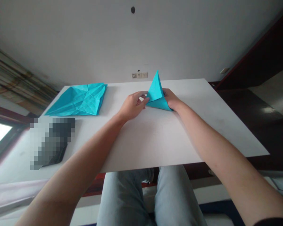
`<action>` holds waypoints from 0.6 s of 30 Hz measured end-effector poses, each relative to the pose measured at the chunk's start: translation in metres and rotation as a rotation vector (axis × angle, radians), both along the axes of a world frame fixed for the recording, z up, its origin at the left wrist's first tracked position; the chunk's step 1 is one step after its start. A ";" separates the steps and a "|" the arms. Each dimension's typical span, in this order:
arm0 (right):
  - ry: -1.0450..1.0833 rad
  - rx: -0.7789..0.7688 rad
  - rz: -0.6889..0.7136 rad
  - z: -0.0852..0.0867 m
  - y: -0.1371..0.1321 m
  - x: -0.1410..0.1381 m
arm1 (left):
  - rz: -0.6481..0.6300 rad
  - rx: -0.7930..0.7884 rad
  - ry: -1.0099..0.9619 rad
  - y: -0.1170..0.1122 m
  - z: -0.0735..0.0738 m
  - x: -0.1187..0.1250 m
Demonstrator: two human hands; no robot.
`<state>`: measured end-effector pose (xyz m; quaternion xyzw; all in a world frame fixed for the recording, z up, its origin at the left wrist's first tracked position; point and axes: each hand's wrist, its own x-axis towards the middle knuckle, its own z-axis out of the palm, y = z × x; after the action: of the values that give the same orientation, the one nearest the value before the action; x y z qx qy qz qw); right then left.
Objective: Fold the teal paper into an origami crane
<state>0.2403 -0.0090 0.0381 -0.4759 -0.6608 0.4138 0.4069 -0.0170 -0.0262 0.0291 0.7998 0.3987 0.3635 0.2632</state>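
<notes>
A folded turquoise paper (157, 92) stands as a pointed triangular shape near the far middle of the white table (155, 138). My left hand (132, 105) pinches its lower left corner with curled fingers. My right hand (172, 99) grips the paper's right side, partly hidden behind it. Both forearms reach across the table from the near edge.
A second turquoise sheet (79, 99), creased and lying flat, rests at the far left of the table. A dark blurred object (53, 141) lies on the table's left near side. A wall with sockets (139, 75) is behind the table. My knees (141, 194) show under the near edge.
</notes>
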 end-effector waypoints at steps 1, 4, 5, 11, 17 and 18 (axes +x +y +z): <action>0.001 0.013 -0.006 -0.001 0.001 0.000 | -0.003 0.008 -0.002 0.000 -0.001 0.000; 0.017 0.059 -0.025 -0.007 0.004 -0.001 | -0.005 0.070 -0.008 0.002 -0.001 -0.001; 0.023 0.080 -0.030 -0.009 0.005 0.000 | 0.004 0.087 -0.012 0.002 0.000 -0.001; -0.067 0.204 -0.010 -0.021 0.006 0.002 | 0.076 0.045 0.115 -0.004 0.001 0.000; -0.160 0.336 0.113 -0.020 0.003 -0.007 | 0.037 -0.101 0.087 -0.015 0.006 0.010; -0.174 0.354 0.115 -0.020 0.003 -0.009 | 0.044 -0.128 0.093 -0.016 0.008 0.012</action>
<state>0.2313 -0.0057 0.0184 -0.3923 -0.7822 0.2709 0.4011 -0.0048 -0.0427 0.0370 0.7884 0.4506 0.3053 0.2866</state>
